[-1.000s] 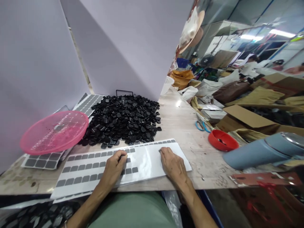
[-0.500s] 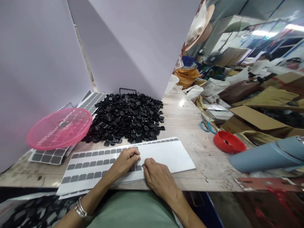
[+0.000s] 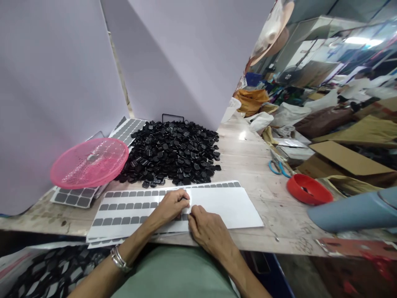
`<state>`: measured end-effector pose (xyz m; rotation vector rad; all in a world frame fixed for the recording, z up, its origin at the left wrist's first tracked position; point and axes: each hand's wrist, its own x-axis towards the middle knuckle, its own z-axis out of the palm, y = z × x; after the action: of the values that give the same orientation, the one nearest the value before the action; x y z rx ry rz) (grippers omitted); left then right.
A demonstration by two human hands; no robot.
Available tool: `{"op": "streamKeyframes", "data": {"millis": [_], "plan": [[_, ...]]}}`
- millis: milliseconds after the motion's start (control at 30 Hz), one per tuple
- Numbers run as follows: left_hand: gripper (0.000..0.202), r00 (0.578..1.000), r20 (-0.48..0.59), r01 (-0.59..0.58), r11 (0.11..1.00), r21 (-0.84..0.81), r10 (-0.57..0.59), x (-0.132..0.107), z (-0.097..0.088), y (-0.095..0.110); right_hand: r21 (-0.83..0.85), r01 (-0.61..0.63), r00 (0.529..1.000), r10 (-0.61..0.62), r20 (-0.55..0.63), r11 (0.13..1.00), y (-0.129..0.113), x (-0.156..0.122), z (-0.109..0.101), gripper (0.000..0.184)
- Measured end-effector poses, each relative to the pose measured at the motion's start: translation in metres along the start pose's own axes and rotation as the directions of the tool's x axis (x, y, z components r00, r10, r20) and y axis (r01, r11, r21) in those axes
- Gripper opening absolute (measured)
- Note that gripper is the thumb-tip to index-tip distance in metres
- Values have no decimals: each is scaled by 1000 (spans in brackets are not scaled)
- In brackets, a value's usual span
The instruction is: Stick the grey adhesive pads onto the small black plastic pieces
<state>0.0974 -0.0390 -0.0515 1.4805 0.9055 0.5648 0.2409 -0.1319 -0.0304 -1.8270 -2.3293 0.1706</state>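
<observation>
My left hand (image 3: 173, 205) is over a white sheet (image 3: 130, 212) printed with rows of grey rounded stickers. Its thumb and forefinger are closed on a small black piece (image 3: 183, 199), mostly covered by the fingers. Close beside it, my right hand (image 3: 208, 225) rests on the sheet's blank right part with fingertips pinched together. Whatever those fingertips hold is hidden. Behind the sheet lies a large heap of small black pieces (image 3: 173, 151), some with pale markings.
A pink perforated basket (image 3: 89, 163) sits on sticker sheets (image 3: 72, 197) at the left. To the right are blue-handled scissors (image 3: 279, 167), a red bowl (image 3: 308, 189) and a blue-grey cylinder (image 3: 347, 211). Grey panels (image 3: 173, 54) rise behind the heap. Cardboard boxes (image 3: 350, 159) stand beyond the table.
The whole view has shifted, so the table appears further right. My right fingertips have come slightly closer to the left ones, and a dark corner visible at them earlier is now hidden.
</observation>
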Motion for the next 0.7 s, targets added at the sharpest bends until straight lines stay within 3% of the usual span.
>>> {"op": "streamKeyframes", "data": {"millis": [100,167,233,300,400,500,700], "plan": [[17,1000,24,-1,1000,-22,1,-1,0,2,292,54,998,-65,28,955,-4,-4,-13,16],[21,999,33,11,999,-45,-10,-5,-5,2,531,55,996,-87,36,846,-3,-8,-21,19],[24,999,-44,18,998,52,-15,-10,-16,1,638,7,998,-43,42,770,4,-13,-24,21],[23,979,-202,35,969,245,16,-16,-34,1,661,-65,997,29,65,748,14,-16,-23,24],[14,917,-385,97,882,461,100,-18,-64,1,658,-151,988,88,128,738,26,-17,-17,29],[16,905,-408,157,795,585,121,-11,-80,0,658,-176,981,75,179,732,23,-12,-12,30],[14,922,-372,239,594,768,110,13,-77,1,679,-158,983,51,176,717,13,-3,-17,29]]}}
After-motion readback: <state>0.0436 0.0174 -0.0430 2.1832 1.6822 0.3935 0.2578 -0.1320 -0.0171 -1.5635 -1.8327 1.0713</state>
